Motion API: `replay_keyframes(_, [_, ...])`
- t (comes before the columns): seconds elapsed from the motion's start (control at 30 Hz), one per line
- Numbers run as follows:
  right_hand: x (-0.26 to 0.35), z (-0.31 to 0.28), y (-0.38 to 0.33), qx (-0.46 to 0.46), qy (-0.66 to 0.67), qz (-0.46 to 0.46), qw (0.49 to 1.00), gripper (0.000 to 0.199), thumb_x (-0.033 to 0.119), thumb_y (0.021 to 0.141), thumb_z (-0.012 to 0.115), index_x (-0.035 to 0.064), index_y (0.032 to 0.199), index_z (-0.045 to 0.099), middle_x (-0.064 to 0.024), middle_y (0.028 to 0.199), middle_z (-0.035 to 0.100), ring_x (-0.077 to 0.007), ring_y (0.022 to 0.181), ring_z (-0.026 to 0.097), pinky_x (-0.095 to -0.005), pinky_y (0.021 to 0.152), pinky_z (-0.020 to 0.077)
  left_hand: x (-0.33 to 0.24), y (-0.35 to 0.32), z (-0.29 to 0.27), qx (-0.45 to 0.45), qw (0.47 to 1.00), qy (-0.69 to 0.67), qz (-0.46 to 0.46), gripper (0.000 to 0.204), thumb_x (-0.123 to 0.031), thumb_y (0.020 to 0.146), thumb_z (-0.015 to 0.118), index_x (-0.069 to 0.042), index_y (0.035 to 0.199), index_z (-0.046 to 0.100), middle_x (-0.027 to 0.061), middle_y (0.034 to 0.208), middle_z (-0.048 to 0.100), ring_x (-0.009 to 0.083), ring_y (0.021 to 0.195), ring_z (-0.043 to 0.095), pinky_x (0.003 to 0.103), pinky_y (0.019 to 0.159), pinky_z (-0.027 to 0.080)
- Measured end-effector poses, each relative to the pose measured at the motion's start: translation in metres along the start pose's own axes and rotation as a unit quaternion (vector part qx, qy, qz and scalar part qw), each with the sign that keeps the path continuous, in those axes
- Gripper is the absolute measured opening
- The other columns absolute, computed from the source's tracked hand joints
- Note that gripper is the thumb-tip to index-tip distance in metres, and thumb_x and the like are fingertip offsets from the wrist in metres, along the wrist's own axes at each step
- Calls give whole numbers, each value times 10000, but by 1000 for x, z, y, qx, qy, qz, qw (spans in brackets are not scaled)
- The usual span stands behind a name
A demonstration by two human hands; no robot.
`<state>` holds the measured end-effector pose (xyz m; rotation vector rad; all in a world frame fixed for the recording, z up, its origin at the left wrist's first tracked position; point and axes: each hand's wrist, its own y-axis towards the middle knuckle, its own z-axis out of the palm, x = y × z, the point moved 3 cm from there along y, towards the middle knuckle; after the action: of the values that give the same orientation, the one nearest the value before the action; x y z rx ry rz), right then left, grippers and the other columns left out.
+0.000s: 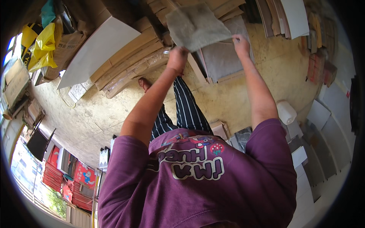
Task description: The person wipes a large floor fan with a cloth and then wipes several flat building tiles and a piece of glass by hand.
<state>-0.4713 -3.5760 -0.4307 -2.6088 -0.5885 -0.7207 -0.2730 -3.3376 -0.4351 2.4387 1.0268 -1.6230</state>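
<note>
I hold a thin grey sheet (pixel 199 26), slightly translucent and creased, out in front of me above the floor. My left hand (pixel 177 59) is closed at its near left corner. At the right corner, the fingers of my right hand (pixel 241 45) pinch the edge. Whether the sheet is cloth or plastic I cannot tell. Below it and partly covered by it lies a flat stack of similar grey sheets (pixel 222 62), with pale strips along its near and left edges.
Flattened cardboard (pixel 131 57) and a large white board (pixel 100 49) lean to the left. More boards (pixel 296 17) stand at the far right. A white roll (pixel 286 112) sits by my right elbow. Yellow bags (pixel 43 47) hang far left; red printed stacks (pixel 81 178) stand near left.
</note>
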Motion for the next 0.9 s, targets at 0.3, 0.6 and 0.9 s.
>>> replay_keyframes(0.3, [-138,-20,-198,114,-97,195,969,147,128,796,586,64,913,649,-95,849,660,-207,775,631,-306,717,485,-10,-144,76,243,970,-14,-13,104,-51,733,545,-41,769,642,154,800,625,324,784,608,368,706,493])
replay_keyframes(0.6, [-67,-48,-96,21,36,143,989,159,106,796,590,34,930,635,-93,853,656,-174,781,621,-285,721,475,-60,-46,4,168,982,-84,-9,74,-28,754,590,-16,816,628,111,728,630,171,672,618,281,640,496])
replay_keyframes(0.9, [103,-116,84,-113,211,-114,964,163,120,809,601,56,952,647,-29,840,646,-110,760,580,-245,691,448,-151,69,-124,-78,987,-66,125,128,-3,812,610,2,940,605,39,824,635,77,748,590,216,674,485])
